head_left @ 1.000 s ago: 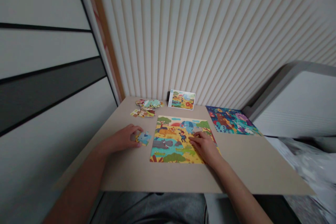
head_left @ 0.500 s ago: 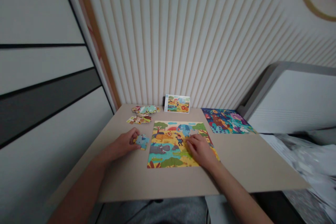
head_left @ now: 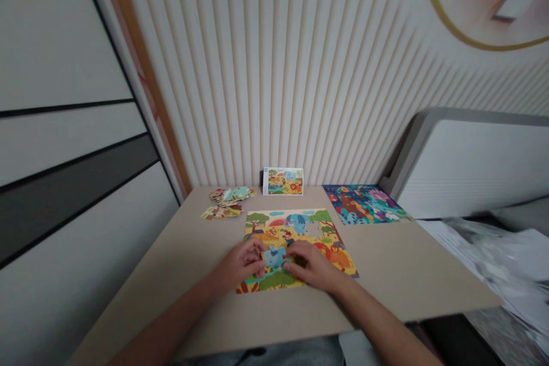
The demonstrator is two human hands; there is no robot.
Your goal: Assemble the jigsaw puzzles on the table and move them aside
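A light blue jigsaw piece (head_left: 274, 257) is held up between my two hands, above the lower left part of an animal jigsaw puzzle (head_left: 278, 282). My left hand (head_left: 245, 260) pinches the piece's left side, and my right hand (head_left: 312, 264) has its fingers closed at its right side. The puzzle shows trees, a blue elephant and orange lions. A pale grey, piece-shaped gap shows right of the elephant. Both hands cover part of the picture.
Loose jigsaw pieces (head_left: 231, 195) lie piled at the back left, with several more (head_left: 222, 212) in front. A picture card (head_left: 283, 181) stands against the ribbed wall. A dark, colourful puzzle (head_left: 364, 204) lies at the back right. Clear plastic bags (head_left: 493, 251) are beyond the table's right edge.
My left hand has carried the blue piece rightward, over the puzzle. My right hand has moved left and down, off the puzzle's right part, to meet the piece. The view has tilted slightly.
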